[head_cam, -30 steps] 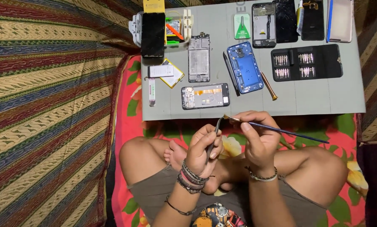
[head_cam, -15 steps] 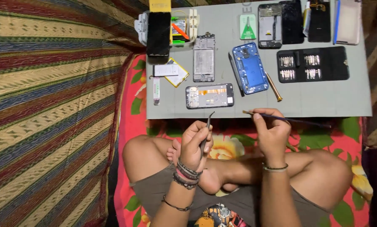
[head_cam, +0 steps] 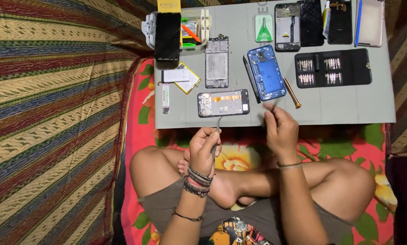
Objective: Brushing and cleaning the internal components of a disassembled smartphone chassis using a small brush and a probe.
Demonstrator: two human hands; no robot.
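Observation:
My left hand (head_cam: 204, 146) is shut on thin metal tweezers (head_cam: 218, 123), whose tip points up at the front edge of the grey mat (head_cam: 339, 109). Just beyond that tip an opened phone in a black frame (head_cam: 223, 103) lies sideways. My right hand (head_cam: 281, 129) hovers at the mat's edge below a blue phone frame (head_cam: 268, 72), its fingertips curled and blurred. What those fingers hold is hidden. A gold-handled screwdriver (head_cam: 292, 93) lies just to their right.
The mat also carries a black case of screwdriver bits (head_cam: 333, 68), a bare phone frame (head_cam: 216, 62), a black phone (head_cam: 167, 36), a white battery (head_cam: 176, 75) and more phone parts along the far edge. My crossed legs rest on red floral cloth (head_cam: 142, 118); striped fabric (head_cam: 53, 113) lies left.
My right hand has moved up and left to the mat's edge, and the long thin blue-handled tool it held is no longer visible. My left hand has lifted the tweezers toward the opened phone.

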